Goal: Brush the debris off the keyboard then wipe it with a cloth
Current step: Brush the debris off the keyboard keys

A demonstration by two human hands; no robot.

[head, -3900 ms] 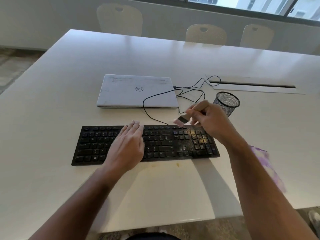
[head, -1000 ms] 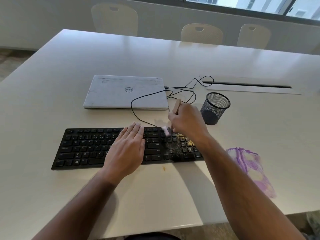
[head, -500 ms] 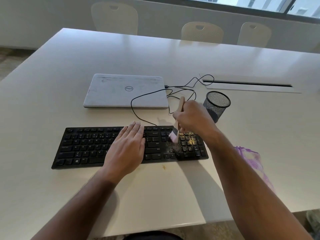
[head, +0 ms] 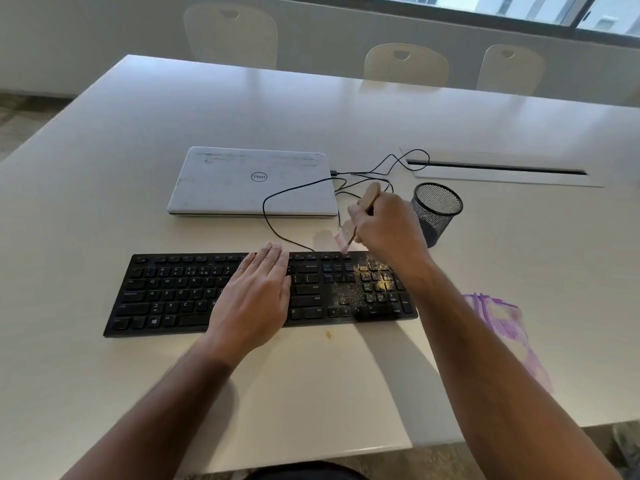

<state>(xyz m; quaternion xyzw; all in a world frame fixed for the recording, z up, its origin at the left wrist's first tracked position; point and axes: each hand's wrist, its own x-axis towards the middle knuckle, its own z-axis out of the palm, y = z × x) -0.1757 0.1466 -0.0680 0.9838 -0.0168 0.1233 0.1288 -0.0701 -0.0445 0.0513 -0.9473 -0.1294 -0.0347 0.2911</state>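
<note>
Brushing stage, head view: right hand (head: 389,226) grips brush (head: 360,216), bristles at keyboard (head: 180,292) top edge, approx 1 o'clock of left hand (head: 256,299), which lies flat w/ straight fingers on keys. Crumbs (head: 375,284) remain on numpad at 3 o'clock. Cloth (head: 502,323) unused farther right; wiping not begun.

Right hand (head: 388,226) gripping brush (head: 360,216) above crumb-strewn keyboard (head: 180,292), left hand (head: 256,296) flat on keys.

1 head-worn wide-angle view looks forward and down, close over the table (head: 104,375).
</note>
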